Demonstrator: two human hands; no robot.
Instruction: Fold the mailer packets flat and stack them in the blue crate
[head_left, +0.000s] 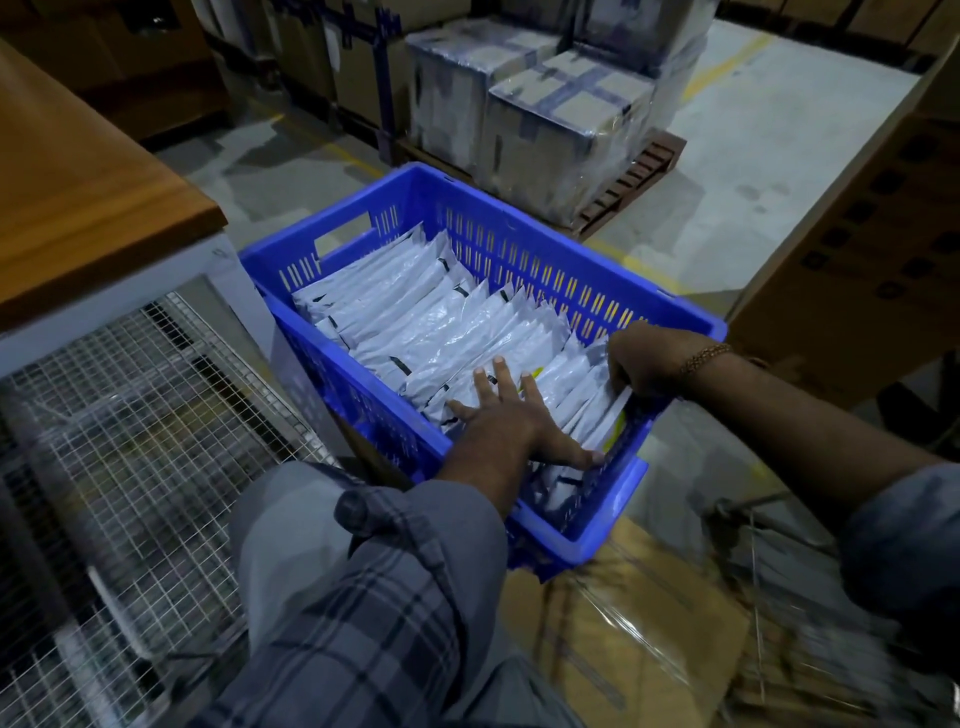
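A blue slotted crate (519, 244) stands on the floor in the middle of the view, filled with several white mailer packets (431, 322) standing on edge in a row. My left hand (511, 415) lies flat with fingers spread on the packets near the crate's near end, pressing them toward the far side. My right hand (649, 364) is at the crate's near right corner, its fingers curled over the top edge of the nearest packets (605, 421). One packet shows a bit of yellow print.
A wooden-topped table (78, 197) with a wire mesh front (130, 415) is at the left. Wrapped cartons on a pallet (545, 130) stand behind the crate. A large brown carton (857, 249) is at the right; flat cardboard (623, 623) lies below the crate.
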